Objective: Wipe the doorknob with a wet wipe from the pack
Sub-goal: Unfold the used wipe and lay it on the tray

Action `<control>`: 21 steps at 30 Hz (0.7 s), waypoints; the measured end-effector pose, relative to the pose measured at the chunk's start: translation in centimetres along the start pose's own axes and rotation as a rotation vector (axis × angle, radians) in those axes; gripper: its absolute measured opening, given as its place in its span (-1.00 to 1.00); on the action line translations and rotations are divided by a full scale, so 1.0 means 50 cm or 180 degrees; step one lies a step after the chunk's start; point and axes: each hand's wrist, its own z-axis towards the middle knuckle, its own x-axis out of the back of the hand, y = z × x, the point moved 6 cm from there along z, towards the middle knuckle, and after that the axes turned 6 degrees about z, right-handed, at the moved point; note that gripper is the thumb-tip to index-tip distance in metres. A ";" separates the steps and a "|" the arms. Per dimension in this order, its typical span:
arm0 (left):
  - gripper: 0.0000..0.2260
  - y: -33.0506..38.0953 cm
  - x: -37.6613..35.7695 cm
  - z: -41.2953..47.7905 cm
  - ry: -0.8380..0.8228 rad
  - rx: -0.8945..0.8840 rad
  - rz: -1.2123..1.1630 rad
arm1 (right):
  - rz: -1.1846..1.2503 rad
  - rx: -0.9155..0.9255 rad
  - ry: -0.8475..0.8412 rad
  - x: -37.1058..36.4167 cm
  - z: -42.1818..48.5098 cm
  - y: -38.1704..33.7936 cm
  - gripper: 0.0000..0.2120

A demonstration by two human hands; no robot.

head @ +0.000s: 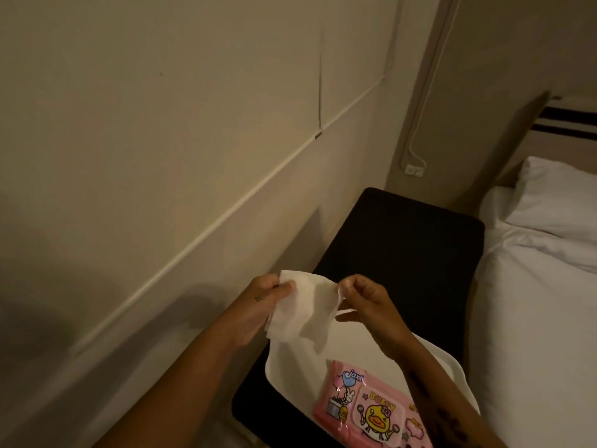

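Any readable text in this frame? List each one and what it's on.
"Jaxx": blue script at the top left corner of the pink wipes pack; last letters unclear.
"BUBBY": yellow letters on the pack, above the cartoon duck; partly blurred, so the reading is uncertain.
Other small print on the pack: too blurred to read.
Small mark on the left hand: too small to read.
Wet wipe, tray, wall: no text.

Both hands raised, left hand [258,305] gripping, right hand [365,302] seemingly pinching
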 end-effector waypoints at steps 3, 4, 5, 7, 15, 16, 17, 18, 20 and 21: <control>-0.79 0.002 0.011 0.018 -0.0141 0.0002 0.0062 | 0.0034 -0.0099 0.0054 -0.005 -0.001 0.003 -0.85; -0.78 0.002 0.015 0.024 -0.0172 0.0013 0.0090 | 0.0000 -0.0118 0.0066 -0.006 -0.001 0.002 -0.86; -0.78 0.000 0.018 0.029 -0.0207 0.0029 0.0120 | -0.0063 -0.0121 0.0087 -0.005 -0.001 0.001 -0.88; -0.77 -0.005 0.021 0.041 -0.0297 0.0070 0.0158 | -0.0185 -0.0099 0.0195 -0.001 0.000 -0.003 -0.90; -0.78 -0.024 0.016 0.071 -0.0635 0.0107 0.0177 | 0.0349 -0.0597 0.0680 0.008 -0.010 0.046 -0.61; -0.77 -0.027 0.016 0.074 -0.0653 0.0126 0.0194 | 0.0474 -0.0734 0.0618 0.006 -0.014 0.057 -0.52; -0.76 -0.030 0.015 0.077 -0.0668 0.0140 0.0223 | 0.0549 -0.0858 0.0538 0.004 -0.018 0.067 -0.49; -0.76 -0.032 0.015 0.079 -0.0670 0.0152 0.0249 | 0.0588 -0.0964 0.0467 0.003 -0.022 0.077 -0.52; -0.77 -0.036 0.016 0.083 -0.0640 0.0187 0.0290 | 0.0564 -0.1121 0.0454 0.003 -0.025 0.094 -0.69; -0.77 -0.039 0.016 0.085 -0.0617 0.0218 0.0311 | 0.0529 -0.1183 0.0528 0.006 -0.025 0.103 -0.77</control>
